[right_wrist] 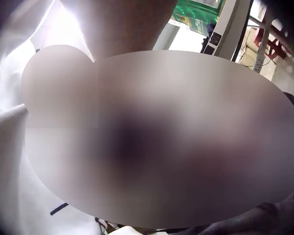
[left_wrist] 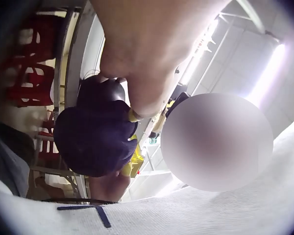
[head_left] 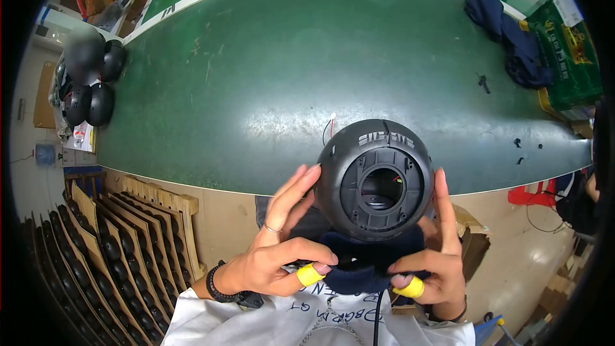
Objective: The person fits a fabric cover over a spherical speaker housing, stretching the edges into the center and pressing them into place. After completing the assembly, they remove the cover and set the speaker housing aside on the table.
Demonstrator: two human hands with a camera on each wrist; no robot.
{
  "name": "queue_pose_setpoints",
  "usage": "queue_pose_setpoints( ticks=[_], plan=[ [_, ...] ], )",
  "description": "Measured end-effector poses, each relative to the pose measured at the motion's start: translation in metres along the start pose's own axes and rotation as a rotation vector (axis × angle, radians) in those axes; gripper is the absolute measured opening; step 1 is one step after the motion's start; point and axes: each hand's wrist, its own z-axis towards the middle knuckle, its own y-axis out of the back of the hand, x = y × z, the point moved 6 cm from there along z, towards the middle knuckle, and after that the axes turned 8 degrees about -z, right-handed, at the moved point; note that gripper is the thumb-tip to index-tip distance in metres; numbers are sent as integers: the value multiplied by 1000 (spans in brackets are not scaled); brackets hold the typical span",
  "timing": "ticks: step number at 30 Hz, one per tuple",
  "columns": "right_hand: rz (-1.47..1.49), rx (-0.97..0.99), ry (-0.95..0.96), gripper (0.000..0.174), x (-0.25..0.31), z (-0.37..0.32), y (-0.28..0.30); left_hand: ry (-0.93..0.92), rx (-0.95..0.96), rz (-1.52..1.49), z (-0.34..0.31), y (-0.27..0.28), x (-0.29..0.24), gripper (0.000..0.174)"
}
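Note:
A round black shell [head_left: 330, 195] with an open ring-shaped base sits between both hands in the head view, close to the table edge. My left hand [head_left: 272, 253] pinches a dark blue cloth piece [head_left: 359, 282] below the shell, its other fingers reaching up to the shell's left side. My right hand [head_left: 442, 259] pinches the cloth at the right, one finger raised along the shell's right side. Both thumbs wear yellow wraps. In the left wrist view, the cloth [left_wrist: 93, 139] hides part of the shell [left_wrist: 108, 90]. Blur covers most of the right wrist view.
A red and black wire lies behind the shell on the green table [head_left: 256, 57]. Black round parts [head_left: 99, 104] stand at its left end. Small black pieces [head_left: 483, 83], dark blue cloth [head_left: 525, 57] and a green box [head_left: 567, 57] are at the right. Racks [head_left: 122, 243] stand lower left.

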Motion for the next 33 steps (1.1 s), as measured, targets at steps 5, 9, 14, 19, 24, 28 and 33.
queue_pose_setpoints(
  ticks=[5,9,14,19,24,28,33],
  plan=[
    [-457,30,231,16,24,-17,19,-220,229,348,-12,10,-20,15],
    [-596,430,115,24,24,-12,10,-174,551,454,-7,2,-24,22],
    [-593,552,78,29,14,-3,0,-158,690,478,-7,-10,-15,31],
    [-569,617,-173,43,-1,-5,-4,-146,671,690,-1,-11,-6,32],
    [-530,606,-189,36,2,2,-2,-89,660,850,-1,-11,4,28],
    [-423,615,-99,33,0,4,-6,-43,520,760,1,-9,7,27],
    [-414,558,-51,32,1,7,-8,-13,505,664,3,-7,7,26]
  ],
)
